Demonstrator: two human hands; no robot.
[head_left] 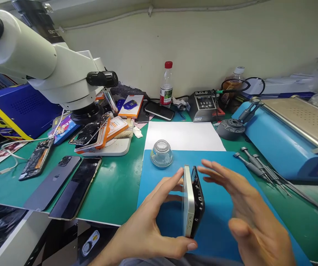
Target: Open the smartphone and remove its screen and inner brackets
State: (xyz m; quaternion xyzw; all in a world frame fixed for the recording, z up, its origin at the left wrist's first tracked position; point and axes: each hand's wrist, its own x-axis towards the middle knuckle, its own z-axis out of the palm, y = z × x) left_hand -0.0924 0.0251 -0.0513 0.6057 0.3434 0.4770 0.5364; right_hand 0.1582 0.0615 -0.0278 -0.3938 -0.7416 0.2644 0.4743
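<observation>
Left hand [150,225] clamps a silver phone frame [189,207], right hand [254,208] hovering spread beside a black panel [199,203]

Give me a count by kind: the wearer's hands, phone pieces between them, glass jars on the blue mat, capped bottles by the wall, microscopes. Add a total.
Hands: 2 (left hand, right hand)
Phone pieces: 2 (silver phone frame, black panel)
Glass jar: 1
Bottles: 2 (red-capped bottle, white-capped bottle)
Microscope: 1
Total: 8

At eight o'clock, a grey phone [51,184] is bearing an Apple logo [56,177]; at ten, a black microscope part [38,20] is showing "SZ" lettering [52,32].
</observation>
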